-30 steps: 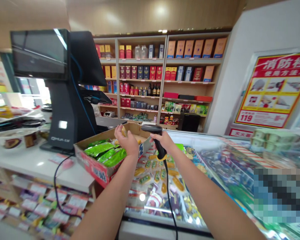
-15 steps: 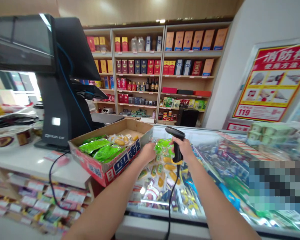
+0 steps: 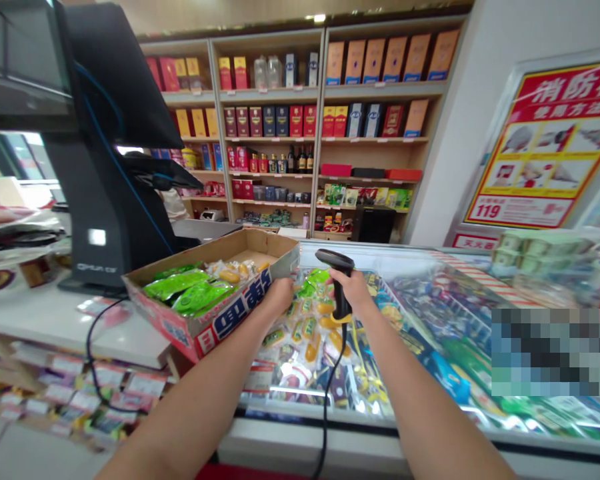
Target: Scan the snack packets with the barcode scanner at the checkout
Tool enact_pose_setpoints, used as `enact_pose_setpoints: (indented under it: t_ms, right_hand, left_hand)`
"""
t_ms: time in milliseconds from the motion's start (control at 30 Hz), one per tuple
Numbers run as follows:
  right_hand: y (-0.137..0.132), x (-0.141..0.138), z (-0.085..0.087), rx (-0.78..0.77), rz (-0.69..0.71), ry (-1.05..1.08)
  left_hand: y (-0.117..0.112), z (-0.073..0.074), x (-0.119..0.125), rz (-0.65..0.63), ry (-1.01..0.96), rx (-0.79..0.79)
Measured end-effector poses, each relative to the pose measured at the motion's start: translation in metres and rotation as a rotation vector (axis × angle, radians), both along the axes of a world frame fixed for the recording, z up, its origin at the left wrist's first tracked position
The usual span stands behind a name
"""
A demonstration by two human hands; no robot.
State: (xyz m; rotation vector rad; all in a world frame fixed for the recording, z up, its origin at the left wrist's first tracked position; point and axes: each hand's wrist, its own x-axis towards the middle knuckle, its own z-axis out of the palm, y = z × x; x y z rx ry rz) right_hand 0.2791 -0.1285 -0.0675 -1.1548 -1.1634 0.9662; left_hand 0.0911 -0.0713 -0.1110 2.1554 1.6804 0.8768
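While a person is working at a shop counter, a black touchscreen till (image 3: 107, 187) is standing on the white counter (image 3: 40, 327) at the far left, with a black cable (image 3: 93, 353) looping down past the counter's edge. Just right of it, an open cardboard carton (image 3: 220, 320) with red and blue print is resting at the counter's end and is holding several products. Bright green foil packets (image 3: 187, 295) are filling its left end, clear packets of yellow snacks (image 3: 230, 273) are lying beyond them, and bare cardboard is showing at the far end.

The left hand (image 3: 279, 297) is reaching just past the carton's right wall and is bearing down among the packets below it, though its fingers are hidden, so I cannot tell whether it is gripping anything. More clear packets of yellow snacks (image 3: 300, 340) and a few green ones are lying inside the glass-topped chest freezer (image 3: 290, 443). Beside them, the right hand (image 3: 355, 290) is clenching a black handheld barcode scanner (image 3: 339, 287) upright above the freezer, and the scanner's cord (image 3: 326, 400) is hanging down in front of the freezer.
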Motion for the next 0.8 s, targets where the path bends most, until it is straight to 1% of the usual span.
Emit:
enact_pose_setpoints:
  t_ms: [100,133,167,233,300,333,367,400,467,567,667,800]
  right_hand:
    - [0.002,0.0,-0.001,0.003,0.011,0.021]
    - [0.002,0.0,0.0,0.004,0.013,0.026]
    - [0.002,0.0,0.001,0.005,0.015,0.03]
    - [-0.001,-0.001,0.004,-0.001,0.024,0.023]
    - [-0.006,-0.002,0.008,-0.012,0.053,0.008]
    - [-0.009,-0.002,0.01,-0.022,0.075,-0.004]
    - [-0.011,-0.002,0.012,-0.031,0.102,-0.02]
    - [-0.014,-0.001,0.014,-0.038,0.132,-0.037]
    - [-0.017,0.001,0.017,-0.057,0.204,-0.093]
    - [-0.019,0.007,0.018,-0.072,0.301,-0.199]
    - [-0.019,0.014,0.019,-0.062,0.315,-0.256]
    - [-0.019,0.024,0.021,-0.052,0.329,-0.322]
  left_hand:
    - [0.003,-0.001,0.001,0.049,-0.108,0.072]
    - [0.003,-0.001,0.003,0.063,-0.195,0.078]
    - [0.003,0.0,0.005,0.072,-0.337,0.056]
    - [0.002,0.001,0.011,0.037,-0.768,-0.087]
    - [-0.001,0.004,0.017,-0.073,-1.216,-0.289]
    - [-0.002,0.006,0.019,-0.143,-1.361,-0.365]
    - [-0.004,0.008,0.02,-0.207,-1.456,-0.413]
    - [-0.005,0.01,0.02,-0.253,-1.515,-0.433]
    - [-0.008,0.013,0.019,-0.289,-1.578,-0.417]
    - [-0.011,0.018,0.018,-0.262,-1.644,-0.337]
    - [-0.017,0.022,0.02,-0.261,-1.699,-0.27]
    - [-0.023,0.026,0.023,-0.269,-1.734,-0.245]
